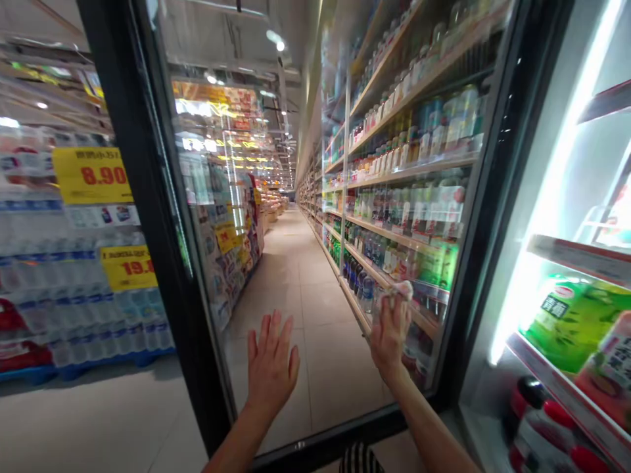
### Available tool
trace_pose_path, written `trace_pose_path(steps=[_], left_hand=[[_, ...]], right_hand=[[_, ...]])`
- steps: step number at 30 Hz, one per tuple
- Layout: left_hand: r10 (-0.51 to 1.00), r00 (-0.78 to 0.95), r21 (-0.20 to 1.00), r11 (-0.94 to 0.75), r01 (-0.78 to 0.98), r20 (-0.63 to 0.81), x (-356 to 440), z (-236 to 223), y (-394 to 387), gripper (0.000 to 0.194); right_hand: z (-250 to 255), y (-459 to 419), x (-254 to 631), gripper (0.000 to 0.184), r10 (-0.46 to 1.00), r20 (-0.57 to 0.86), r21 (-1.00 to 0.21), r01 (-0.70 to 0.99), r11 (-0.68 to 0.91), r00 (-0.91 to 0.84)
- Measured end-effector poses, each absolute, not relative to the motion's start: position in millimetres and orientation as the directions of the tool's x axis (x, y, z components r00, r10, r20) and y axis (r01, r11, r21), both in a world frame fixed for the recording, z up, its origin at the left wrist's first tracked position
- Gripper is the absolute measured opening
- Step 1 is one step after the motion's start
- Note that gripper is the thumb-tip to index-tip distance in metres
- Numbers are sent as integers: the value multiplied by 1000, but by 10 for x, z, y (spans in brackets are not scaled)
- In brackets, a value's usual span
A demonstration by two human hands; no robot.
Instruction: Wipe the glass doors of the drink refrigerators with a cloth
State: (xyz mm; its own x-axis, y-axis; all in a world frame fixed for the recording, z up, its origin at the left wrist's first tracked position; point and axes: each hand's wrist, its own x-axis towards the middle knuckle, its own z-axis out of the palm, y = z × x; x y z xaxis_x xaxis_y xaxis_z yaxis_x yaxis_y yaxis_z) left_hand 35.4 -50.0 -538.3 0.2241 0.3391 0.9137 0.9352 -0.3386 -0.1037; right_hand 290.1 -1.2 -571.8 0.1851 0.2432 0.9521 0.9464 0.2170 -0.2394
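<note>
In front of me a glass door with a black frame [144, 197] stands swung open. My right hand [388, 341] is closed over a whitish crumpled cloth [404, 289] at the right part of the pane. Most of the cloth is hidden behind the fingers, and its edge is a little blurred. My left hand [271, 368] is raised toward the lower left of the glass, fingers stretched out and holding nothing. Whether its palm touches the pane I cannot tell.
At right, a lit cooler shelf [547, 387] holds green packs [566, 322] and red-capped containers. Through the glass, bottle shelves [414, 164] line a tiled aisle [286, 263]. On the left, packs of bottled water [73, 322] are stacked under yellow price signs [93, 174].
</note>
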Motion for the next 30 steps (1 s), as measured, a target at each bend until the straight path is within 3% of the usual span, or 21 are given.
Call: trace_pose_path(steps=[2, 4, 7, 9, 11, 15, 17, 18, 21, 23, 25, 28, 30], left_hand=[[336, 231, -113, -334, 936, 913, 342, -5380, -493, 70], [337, 243, -125, -337, 933, 910, 322, -5384, -483, 70], [346, 248, -124, -342, 931, 905, 318, -5406, -470, 71], [350, 229, -104, -340, 935, 908, 338, -5425, -464, 71], [349, 207, -85, -336, 938, 914, 360, -5439, -461, 72], [350, 204, -79, -340, 937, 914, 353, -5439, -461, 70], [348, 220, -92, -350, 932, 911, 324, -5432, -466, 70], [347, 231, -100, -357, 929, 909, 310, -5429, -469, 69], [341, 244, -110, -369, 923, 908, 294, -5429, -471, 70], [342, 236, -102, -365, 925, 910, 306, -5434, -465, 70], [344, 225, -93, -360, 928, 912, 325, -5438, -460, 69], [353, 228, -94, -358, 929, 907, 328, -5434, -474, 64], [361, 241, -100, -368, 924, 901, 300, -5415, -506, 60]], right_hand=[[-5792, -57, 2780, 54, 298, 955, -88, 959, 268, 5], [-5802, -59, 2858, 52, 306, 952, -89, 963, 253, 8], [-5631, 21, 3135, 50, 209, 920, -363, 923, 130, 332], [-5466, 68, 3178, 51, 153, 885, -458, 882, 112, 440], [-5368, 67, 3028, 53, 158, 918, -387, 910, 152, 364], [-5425, -13, 2627, 52, 246, 968, -21, 953, 302, -57], [-5449, -18, 2664, 51, 255, 960, 27, 948, 318, -113], [-5430, -2, 2751, 50, 246, 968, -28, 956, 293, -48], [-5245, 82, 3053, 49, 172, 931, -353, 914, 199, 322], [-5106, 108, 3079, 51, 135, 893, -449, 872, 197, 429], [-5053, 80, 2901, 52, 139, 937, -347, 906, 243, 321], [-5135, -4, 2528, 53, 188, 979, 4, 935, 356, -76], [-5185, -25, 2449, 54, 184, 963, 111, 913, 393, -196]])
